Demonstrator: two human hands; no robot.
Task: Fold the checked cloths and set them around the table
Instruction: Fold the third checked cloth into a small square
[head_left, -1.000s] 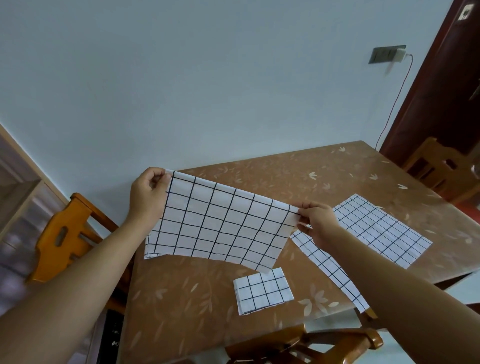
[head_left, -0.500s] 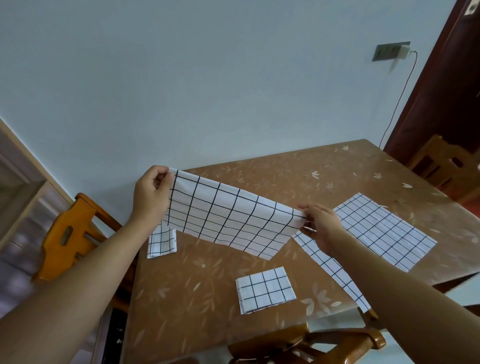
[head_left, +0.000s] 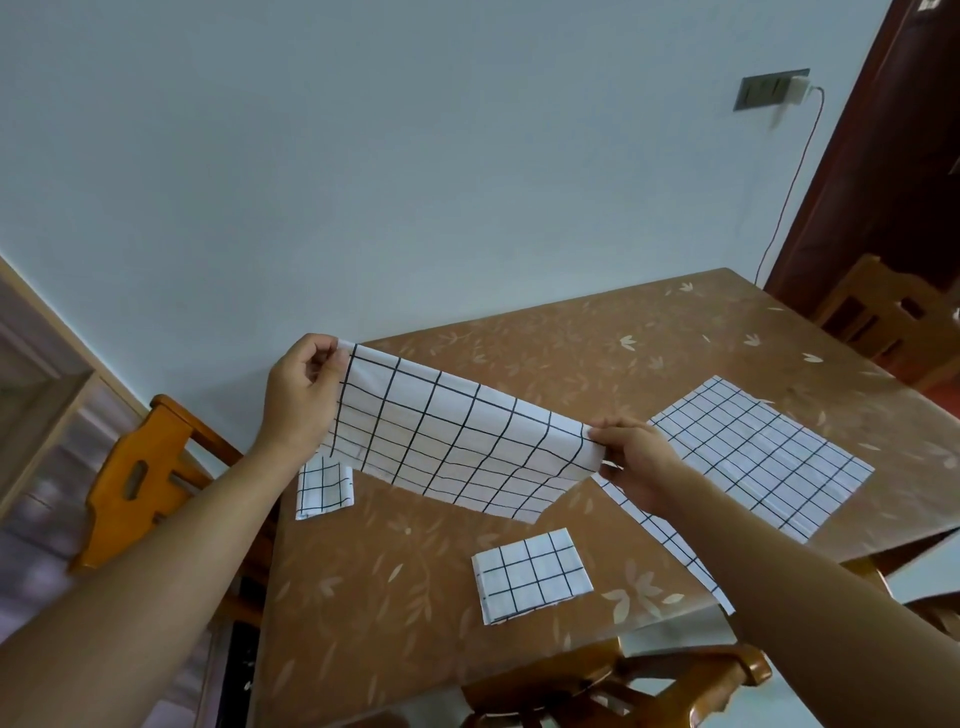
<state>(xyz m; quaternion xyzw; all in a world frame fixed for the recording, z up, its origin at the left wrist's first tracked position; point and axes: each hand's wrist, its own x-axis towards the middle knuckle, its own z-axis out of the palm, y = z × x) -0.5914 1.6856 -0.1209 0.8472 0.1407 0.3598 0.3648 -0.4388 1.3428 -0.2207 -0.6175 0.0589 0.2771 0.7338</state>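
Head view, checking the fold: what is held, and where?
A checked cloth, lifted: left hand pinches one upper corner, right hand the other.

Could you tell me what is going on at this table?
A person is folding checked cloths. The left hand and right hand pinch the ends of one cloth, held above the table. The left folded cloth and front folded cloth lie on it; a flat cloth lies on the right.

held cloth up over the counter, left hand on its left end, right hand on its right | front folded cloth lying near the front edge | side folded cloth by the left edge | spread cloth flat on the right | chair left of the counter
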